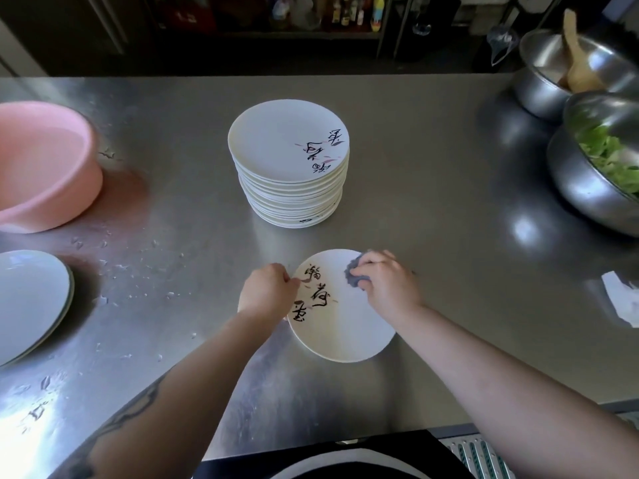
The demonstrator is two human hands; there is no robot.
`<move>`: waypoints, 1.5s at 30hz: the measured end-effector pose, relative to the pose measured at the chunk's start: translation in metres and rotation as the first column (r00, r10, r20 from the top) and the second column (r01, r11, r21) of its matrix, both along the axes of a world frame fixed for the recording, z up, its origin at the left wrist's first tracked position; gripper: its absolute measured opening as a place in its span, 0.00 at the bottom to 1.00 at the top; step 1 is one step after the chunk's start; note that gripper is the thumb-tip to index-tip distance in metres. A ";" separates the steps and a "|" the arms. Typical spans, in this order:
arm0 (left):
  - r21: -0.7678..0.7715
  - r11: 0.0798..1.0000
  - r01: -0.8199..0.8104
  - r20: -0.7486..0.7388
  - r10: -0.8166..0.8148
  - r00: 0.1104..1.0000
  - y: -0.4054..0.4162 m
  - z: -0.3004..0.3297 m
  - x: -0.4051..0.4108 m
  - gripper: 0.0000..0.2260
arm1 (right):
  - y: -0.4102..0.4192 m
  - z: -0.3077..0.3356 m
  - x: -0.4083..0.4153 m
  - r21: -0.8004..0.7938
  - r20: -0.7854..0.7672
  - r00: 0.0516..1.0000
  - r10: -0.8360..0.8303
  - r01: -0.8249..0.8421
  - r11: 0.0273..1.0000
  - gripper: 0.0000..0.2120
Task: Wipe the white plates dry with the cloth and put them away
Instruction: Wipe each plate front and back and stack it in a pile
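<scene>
A white plate with black brush lettering is held just above the steel counter near its front edge. My left hand grips the plate's left rim. My right hand presses a bunched blue-grey cloth onto the plate's upper right part. Behind it stands a tall stack of the same white plates, lettering on the top one. Two more pale plates lie stacked at the left edge.
A pink plastic basin sits at the far left, with water drops on the counter near it. Steel bowls stand at the right: one with greens, one with a wooden spoon. A white paper scrap lies at the right edge.
</scene>
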State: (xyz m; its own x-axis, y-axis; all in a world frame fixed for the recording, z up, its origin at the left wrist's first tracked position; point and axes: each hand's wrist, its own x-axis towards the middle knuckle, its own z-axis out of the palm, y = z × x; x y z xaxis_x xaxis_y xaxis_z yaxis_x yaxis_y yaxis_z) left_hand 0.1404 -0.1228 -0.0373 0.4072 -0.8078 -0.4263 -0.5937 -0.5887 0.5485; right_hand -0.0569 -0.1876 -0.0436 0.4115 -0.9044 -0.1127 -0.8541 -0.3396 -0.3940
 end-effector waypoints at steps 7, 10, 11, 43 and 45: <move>-0.036 0.981 -0.192 -0.091 0.188 0.978 0.015 -0.002 0.004 0.08 | 0.020 0.009 -0.024 0.041 -0.098 0.994 0.045 -0.041 0.998 0.11; -0.026 0.974 -0.227 -0.148 0.221 0.964 0.018 -0.002 0.004 0.09 | 0.044 0.013 -0.030 0.116 -0.063 0.996 0.064 -0.056 0.992 0.11; -0.024 0.973 -0.231 -0.158 0.225 0.962 0.018 -0.001 0.004 0.09 | 0.053 0.015 -0.031 0.134 -0.034 0.997 0.072 -0.066 0.989 0.11; -0.502 0.537 0.678 0.483 -0.476 0.735 0.079 -0.021 -0.044 0.12 | 0.082 0.031 -0.047 0.264 0.626 0.683 -0.377 0.270 0.926 0.15; -0.480 0.509 0.715 0.528 -0.483 0.699 0.080 -0.021 -0.041 0.13 | 0.082 0.035 -0.047 0.258 0.642 0.670 -0.372 0.267 0.928 0.17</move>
